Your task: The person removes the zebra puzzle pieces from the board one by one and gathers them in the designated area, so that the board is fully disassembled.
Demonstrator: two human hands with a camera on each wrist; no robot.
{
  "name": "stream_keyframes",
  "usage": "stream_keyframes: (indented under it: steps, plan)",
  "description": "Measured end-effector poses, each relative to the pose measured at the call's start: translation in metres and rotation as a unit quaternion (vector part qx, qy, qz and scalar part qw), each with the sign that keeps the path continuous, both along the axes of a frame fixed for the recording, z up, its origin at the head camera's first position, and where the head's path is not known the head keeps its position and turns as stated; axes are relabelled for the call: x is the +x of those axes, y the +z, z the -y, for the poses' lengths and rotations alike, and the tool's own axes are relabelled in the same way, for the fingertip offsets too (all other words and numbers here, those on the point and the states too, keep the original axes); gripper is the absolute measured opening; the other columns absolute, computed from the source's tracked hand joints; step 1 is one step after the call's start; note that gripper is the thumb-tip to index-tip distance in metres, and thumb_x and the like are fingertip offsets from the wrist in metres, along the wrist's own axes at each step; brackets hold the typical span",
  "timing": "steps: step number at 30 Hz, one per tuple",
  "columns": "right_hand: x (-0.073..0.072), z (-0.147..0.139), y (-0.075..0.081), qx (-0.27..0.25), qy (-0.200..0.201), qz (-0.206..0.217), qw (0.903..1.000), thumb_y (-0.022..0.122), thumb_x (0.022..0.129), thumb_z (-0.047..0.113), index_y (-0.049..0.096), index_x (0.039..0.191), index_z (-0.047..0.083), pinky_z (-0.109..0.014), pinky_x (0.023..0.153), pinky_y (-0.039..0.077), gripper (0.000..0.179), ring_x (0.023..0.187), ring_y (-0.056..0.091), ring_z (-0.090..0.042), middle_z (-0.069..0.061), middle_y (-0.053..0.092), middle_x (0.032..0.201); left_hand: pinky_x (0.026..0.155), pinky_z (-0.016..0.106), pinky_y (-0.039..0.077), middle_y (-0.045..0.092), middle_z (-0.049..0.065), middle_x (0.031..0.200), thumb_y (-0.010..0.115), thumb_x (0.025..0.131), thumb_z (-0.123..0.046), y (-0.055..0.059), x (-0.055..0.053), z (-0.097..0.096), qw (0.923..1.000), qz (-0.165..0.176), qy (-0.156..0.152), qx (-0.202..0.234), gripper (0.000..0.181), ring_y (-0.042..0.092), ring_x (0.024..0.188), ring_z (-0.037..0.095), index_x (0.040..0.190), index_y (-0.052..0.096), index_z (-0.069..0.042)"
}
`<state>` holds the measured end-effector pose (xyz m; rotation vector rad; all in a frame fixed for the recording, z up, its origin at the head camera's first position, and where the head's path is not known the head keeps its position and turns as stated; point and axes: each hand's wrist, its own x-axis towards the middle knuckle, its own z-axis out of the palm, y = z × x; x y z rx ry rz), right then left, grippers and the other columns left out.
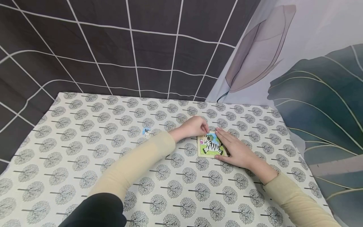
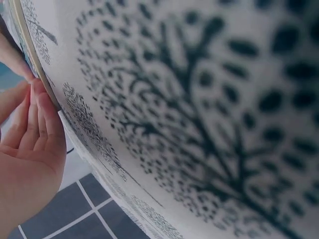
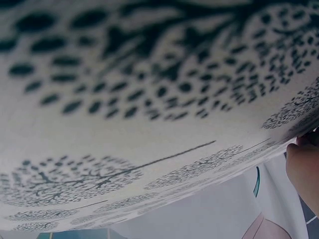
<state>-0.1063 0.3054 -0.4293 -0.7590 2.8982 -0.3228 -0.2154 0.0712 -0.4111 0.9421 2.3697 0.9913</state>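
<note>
Square pale-wood zebra puzzle [image 1: 212, 147] on white tree-print worktop [image 1: 158, 192]. My right hand [image 1: 235, 150] rests along its right side, fingers straight; my left hand [image 1: 195, 126], fingers bent, at top edge, can't tell if pinching.

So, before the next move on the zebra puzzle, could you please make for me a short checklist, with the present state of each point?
1. Zebra puzzle lying on the tablecloth: ok.
2. Right hand at the puzzle's right side: ok, it rests along that edge.
3. Left hand at the puzzle: ok, its fingertips are at the upper edge.
4. Left hand free of any piece: cannot tell, the fingers hide it.
5. Loose piece set into the puzzle: not ok, it lies on the tablecloth to the left.
</note>
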Motion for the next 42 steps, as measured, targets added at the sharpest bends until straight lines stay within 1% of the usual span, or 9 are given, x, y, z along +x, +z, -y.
stream_keyframes:
  steps: [9,16,26,33,38,42]
  plan:
    - [-0.001,0.0,-0.001,0.003,0.002,0.002,1.0,0.071,0.096,0.055,0.023,0.166,-0.003,-0.057,0.132,0.026,0.103,0.162,0.027,-0.041,-0.02,0.021,0.176,0.086,0.018,0.058,0.078,0.008,0.105,0.074,0.094,-0.002,-0.001,0.001,0.001,0.9999,-0.009,0.001,-0.006,0.012,0.073,0.095,0.018,0.103,0.079,-0.006]
    - [-0.001,0.0,-0.001,0.005,0.002,0.003,1.0,0.071,0.095,0.056,0.023,0.166,-0.002,-0.056,0.132,0.025,0.104,0.162,0.026,-0.04,-0.02,0.02,0.176,0.084,0.018,0.057,0.079,0.008,0.103,0.075,0.092,-0.002,-0.001,0.004,0.0,0.9998,-0.004,0.014,-0.01,0.014,0.072,0.092,0.016,0.105,0.079,-0.006]
    - [-0.001,0.0,-0.003,0.004,0.008,-0.008,0.9999,0.071,0.096,0.055,0.024,0.165,-0.004,-0.058,0.131,0.028,0.101,0.16,0.028,-0.042,-0.021,0.023,0.175,0.087,0.021,0.056,0.079,0.005,0.1,0.076,0.091,-0.004,-0.004,0.007,-0.004,0.9986,-0.033,0.028,-0.03,0.017,0.071,0.091,0.014,0.108,0.079,-0.006]
    - [-0.001,0.0,-0.001,0.007,0.007,-0.004,0.9999,0.069,0.097,0.055,0.024,0.165,-0.003,-0.059,0.131,0.028,0.101,0.16,0.028,-0.043,-0.021,0.023,0.175,0.088,0.021,0.055,0.078,0.005,0.099,0.078,0.091,-0.004,-0.003,0.009,-0.006,0.9989,-0.029,0.024,-0.029,0.017,0.07,0.089,0.013,0.108,0.078,-0.006]
    - [0.0,0.0,-0.001,0.011,0.003,-0.004,0.9999,0.07,0.096,0.055,0.023,0.166,-0.003,-0.058,0.132,0.027,0.102,0.161,0.027,-0.042,-0.021,0.022,0.176,0.092,0.024,0.055,0.077,0.004,0.103,0.082,0.09,-0.009,-0.004,0.009,-0.007,0.9986,-0.038,0.026,-0.025,0.017,0.068,0.094,0.014,0.106,0.078,-0.009]
    - [0.0,-0.001,-0.003,0.006,0.008,-0.017,0.9998,0.071,0.096,0.055,0.024,0.165,-0.004,-0.059,0.13,0.029,0.102,0.16,0.029,-0.044,-0.022,0.024,0.175,0.094,0.025,0.055,0.077,0.004,0.104,0.084,0.09,-0.011,-0.004,0.01,-0.008,0.9986,-0.038,0.031,-0.02,0.018,0.068,0.096,0.015,0.106,0.077,-0.009]
